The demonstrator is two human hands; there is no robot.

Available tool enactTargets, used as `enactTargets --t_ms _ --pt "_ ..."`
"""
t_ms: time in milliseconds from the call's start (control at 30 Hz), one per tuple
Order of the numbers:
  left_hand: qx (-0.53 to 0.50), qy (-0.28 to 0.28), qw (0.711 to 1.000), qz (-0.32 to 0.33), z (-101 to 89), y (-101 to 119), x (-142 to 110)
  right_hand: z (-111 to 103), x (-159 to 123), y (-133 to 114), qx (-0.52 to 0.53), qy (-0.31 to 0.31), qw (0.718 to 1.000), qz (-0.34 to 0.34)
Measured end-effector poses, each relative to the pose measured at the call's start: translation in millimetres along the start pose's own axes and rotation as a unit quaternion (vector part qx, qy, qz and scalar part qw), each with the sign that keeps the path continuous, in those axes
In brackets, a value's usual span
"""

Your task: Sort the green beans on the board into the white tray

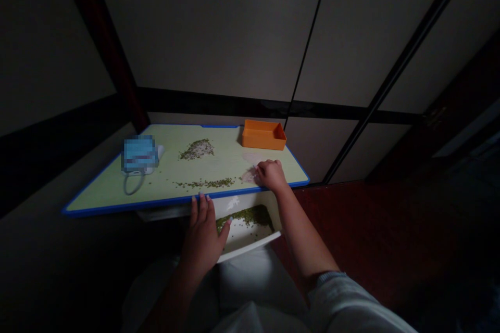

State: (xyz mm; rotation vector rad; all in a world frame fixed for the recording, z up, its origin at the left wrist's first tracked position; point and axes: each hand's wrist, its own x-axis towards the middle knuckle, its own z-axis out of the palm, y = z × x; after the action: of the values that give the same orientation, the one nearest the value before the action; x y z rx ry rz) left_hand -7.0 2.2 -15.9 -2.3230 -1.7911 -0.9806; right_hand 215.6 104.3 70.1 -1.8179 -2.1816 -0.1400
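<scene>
My right hand rests on the pale table top with its fingers curled together over a patch of whitish grains. What it pinches, if anything, is hidden. Just left of it lies a loose row of small green beans. My left hand has its fingers stretched out, tips at the table's blue front edge, and its thumb apart over a white bin. Green beans lie inside this bin, mostly along its far side. Farther back is a mixed heap of whitish grains and green beans.
An orange box stands at the table's back right corner. On the left is a blurred light-blue object with a grey loop. Cabinet panels rise behind the table, and a red floor shows at right.
</scene>
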Motion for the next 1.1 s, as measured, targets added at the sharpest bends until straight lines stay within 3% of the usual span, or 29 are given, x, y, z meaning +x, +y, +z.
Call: enactTargets --t_ms 300,600,900,1100 --pt "-0.001 0.005 1.0 -0.002 2.9 -0.9 0.4 2.6 2.8 0.6 -0.025 0.012 0.998 0.06" --pt "-0.002 -0.001 1.0 -0.001 -0.4 1.2 0.3 3.3 1.0 0.7 0.011 0.009 1.0 -0.001" --pt "-0.01 0.003 1.0 -0.004 -0.6 2.0 1.2 2.2 2.3 0.7 -0.017 0.018 0.998 0.055" --pt "-0.014 0.007 1.0 -0.003 -0.5 1.7 0.9 -0.4 0.3 -2.7 0.018 0.0 1.0 0.002"
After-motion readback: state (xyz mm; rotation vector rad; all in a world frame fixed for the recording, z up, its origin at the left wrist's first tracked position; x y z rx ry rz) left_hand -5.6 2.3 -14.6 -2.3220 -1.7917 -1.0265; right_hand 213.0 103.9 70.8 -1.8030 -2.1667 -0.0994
